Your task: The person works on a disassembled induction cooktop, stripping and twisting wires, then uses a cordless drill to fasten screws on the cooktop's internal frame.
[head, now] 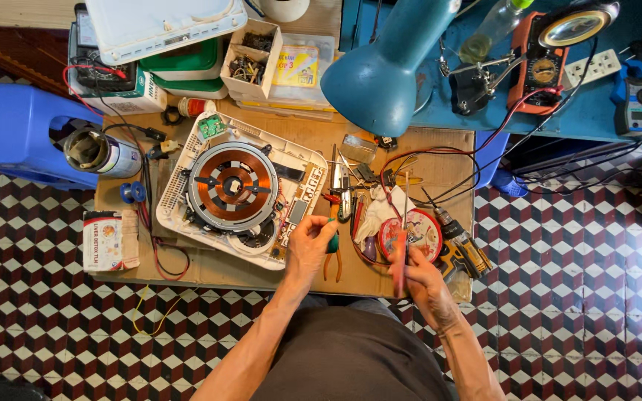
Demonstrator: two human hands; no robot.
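1. The left hand (308, 241) sat at the cooker's (241, 194) 5 o'clock corner, fingers curled on a green-handled tool (332, 242); its tip was hidden, so I could not tell what it touched.
2. The right hand (412, 276) hovered at the 6 o'clock edge of the worktop (440, 141), fingers pinched on a thin rod (406, 215) pointing to 12 o'clock over a round red tin (417, 232).
3. The cooker lay opened, with the copper coil (230, 186) exposed at centre and the circuit board (296, 212) along its 3 o'clock side, just beside the left hand.
4. Risk, as I judged it: a tool slipping off the corner could have scraped the board or coil, since the hand worked right against them.
5. Risk: the rod's far end stood near loose red and black leads (440, 160); a swing could have snagged them and tugged the meter (538, 70) at 1 o'clock.
6. Risk: the drill (461, 245) sat at the worktop's 4 o'clock corner, near the edge; an elbow nudge might have sent it to the floor.
7. Room: the worktop was crowded from 9 through 3 o'clock; the lamp (388, 74) overhung 12 o'clock, limiting lift there.
8. Open room lay only along the 6 o'clock strip between the hands.
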